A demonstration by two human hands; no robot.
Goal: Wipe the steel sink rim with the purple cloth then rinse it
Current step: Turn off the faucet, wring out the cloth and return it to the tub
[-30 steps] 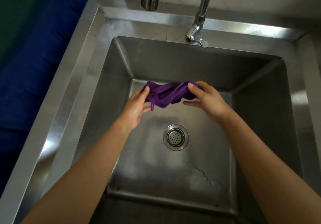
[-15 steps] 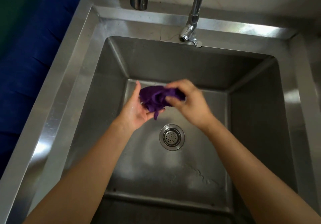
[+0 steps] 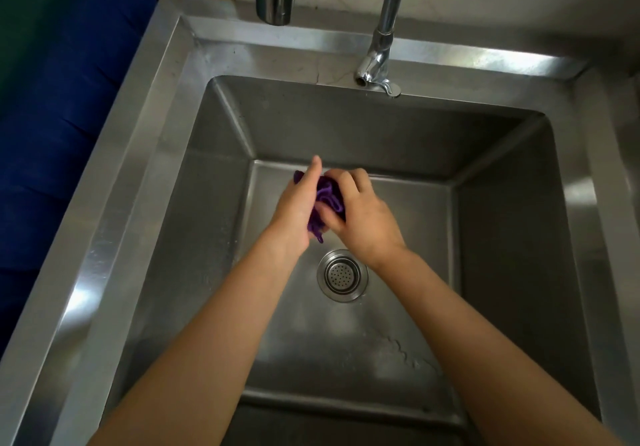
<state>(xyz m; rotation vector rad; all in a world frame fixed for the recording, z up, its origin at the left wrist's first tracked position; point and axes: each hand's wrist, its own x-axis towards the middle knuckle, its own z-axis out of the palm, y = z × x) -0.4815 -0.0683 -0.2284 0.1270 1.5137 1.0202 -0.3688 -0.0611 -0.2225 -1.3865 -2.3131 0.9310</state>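
Purple cloth [image 3: 327,194] is wadded into a small ball between both hands, in the air over the basin, just behind the drain strainer [image 3: 342,275]. The left hand [image 3: 298,206] lays its palm against the wad with one finger pointing up; whether the other fingers wrap round it cannot be told. The right hand [image 3: 363,217] curls its fingers over the top and clamps the cloth. Nothing rests on the steel sink rim [image 3: 114,203], and its sheen alone does not prove that it has been wiped. No water runs from the faucet [image 3: 379,54], so I judge that the rinse is not under way.

At far left a dark blue surface [image 3: 52,116] looks matte. The rim is a broad, flat band of brushed steel with a raised outer lip and bright patches of glare. The basin is square with sloped, duller walls, and a thin trail of water marks its floor. The cloth looks soft and limp, deeply creased, with a loose tail hanging below. The strainer is round, polished and perforated. The faucet is a slim chrome tube.
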